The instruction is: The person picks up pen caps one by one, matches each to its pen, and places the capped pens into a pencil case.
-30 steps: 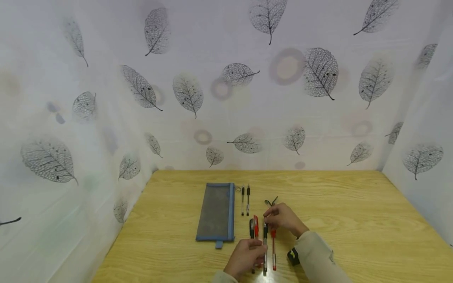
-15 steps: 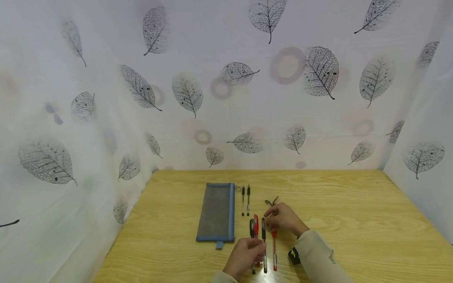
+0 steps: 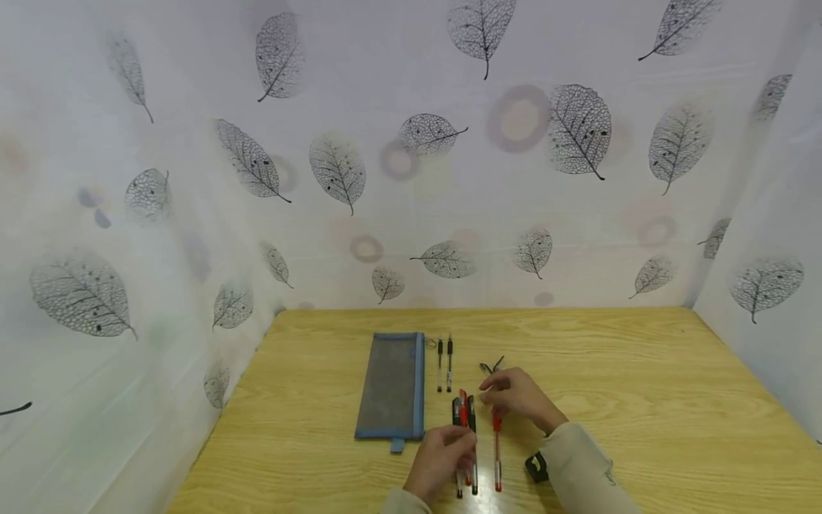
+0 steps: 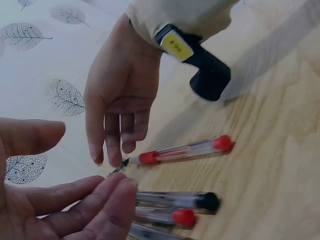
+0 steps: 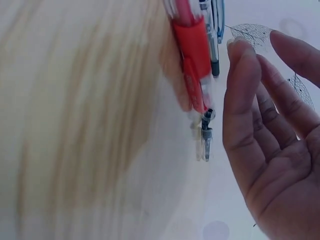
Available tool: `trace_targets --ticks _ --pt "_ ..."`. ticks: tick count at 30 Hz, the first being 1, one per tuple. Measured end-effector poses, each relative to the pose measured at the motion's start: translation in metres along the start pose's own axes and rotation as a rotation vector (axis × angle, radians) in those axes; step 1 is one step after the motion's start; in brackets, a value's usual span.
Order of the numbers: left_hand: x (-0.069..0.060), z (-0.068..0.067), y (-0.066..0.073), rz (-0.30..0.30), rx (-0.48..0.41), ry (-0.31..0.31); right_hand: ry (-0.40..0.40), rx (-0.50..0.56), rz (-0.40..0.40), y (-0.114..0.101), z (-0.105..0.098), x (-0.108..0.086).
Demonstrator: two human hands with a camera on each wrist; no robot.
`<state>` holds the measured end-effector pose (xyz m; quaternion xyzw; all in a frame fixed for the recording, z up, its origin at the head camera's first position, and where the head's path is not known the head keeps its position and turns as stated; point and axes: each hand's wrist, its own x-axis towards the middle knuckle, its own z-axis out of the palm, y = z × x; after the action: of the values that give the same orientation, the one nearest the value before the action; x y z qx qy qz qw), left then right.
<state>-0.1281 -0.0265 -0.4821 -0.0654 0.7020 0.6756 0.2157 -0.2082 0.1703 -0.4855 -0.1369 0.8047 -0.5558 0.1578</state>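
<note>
In the head view my left hand (image 3: 443,457) rests its fingers over a black pen (image 3: 474,478), a red pen (image 3: 464,410) and another black pen (image 3: 459,485), lying side by side. The left wrist view shows the left hand's (image 4: 75,215) fingers extended at the pens, its thumb apart. My right hand (image 3: 520,400) hovers with loosely bent fingers at the upper end of a separate red pen (image 3: 497,450). Thumb and fingers of the right hand (image 5: 282,155) stand apart in the right wrist view, beside a red pen (image 5: 192,50); whether they touch it is unclear.
A grey mesh pouch (image 3: 388,385) with blue edges lies left of the pens. Two slim black pens (image 3: 439,364) lie beside its upper right side. Dark clips or pen ends (image 3: 491,367) show behind the right hand, and a black object (image 3: 536,467) lies by the right sleeve.
The black pen beneath my left fingers has shifted left, from near the separate red pen to beside the other two. The left hand has moved slightly left; the right hand has barely moved.
</note>
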Motion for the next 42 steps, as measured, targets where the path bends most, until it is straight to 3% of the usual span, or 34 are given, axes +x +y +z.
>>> trace_targets --ticks 9,13,17,21,30,36,42 --pt "0.027 -0.008 0.022 0.203 -0.16 0.182 0.032 -0.002 -0.019 0.006 -0.011 -0.011" --pt "0.046 -0.015 0.033 0.253 -0.196 0.27 0.039 0.018 -0.016 0.008 -0.015 -0.016" --pt "0.064 -0.021 0.036 0.25 -0.216 0.324 0.045 0.036 0.005 0.007 -0.017 -0.02" --pt "0.073 -0.025 0.034 0.214 -0.198 0.332 0.045 0.04 0.026 0.005 -0.019 -0.023" --pt "0.09 -0.035 0.019 0.154 -0.058 0.354 0.06 0.04 0.032 0.006 -0.022 -0.028" --pt "0.099 -0.032 0.009 0.124 0.004 0.421 0.052 0.039 0.021 0.008 -0.024 -0.031" --pt "0.103 -0.026 0.009 0.128 0.068 0.459 0.06 0.038 0.022 0.01 -0.026 -0.033"
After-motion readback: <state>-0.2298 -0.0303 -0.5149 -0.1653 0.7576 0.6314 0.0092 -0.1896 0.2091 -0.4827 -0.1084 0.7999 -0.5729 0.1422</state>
